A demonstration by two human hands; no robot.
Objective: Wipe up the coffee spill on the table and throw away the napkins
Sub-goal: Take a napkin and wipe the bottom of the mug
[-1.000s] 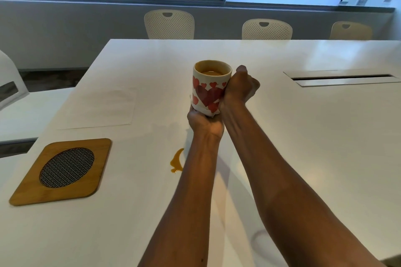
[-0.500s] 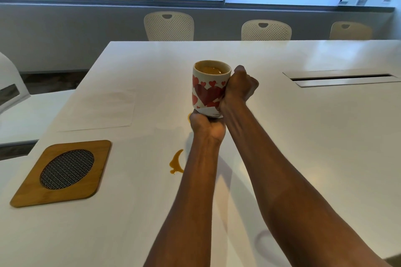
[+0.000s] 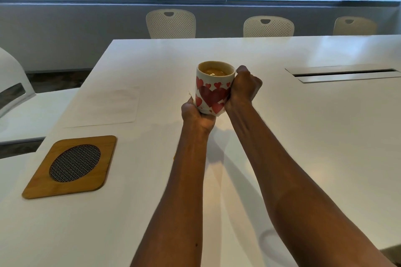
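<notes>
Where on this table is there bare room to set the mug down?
The table is bare to the right of the right hand, below the slot. It is also bare beyond the mug, toward the chairs. The left side is busier, with a sheet and a trivet.

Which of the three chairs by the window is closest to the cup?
The leftmost chair. It stands almost straight behind the heart mug, while the middle chair and rightmost chair sit farther right.
</notes>
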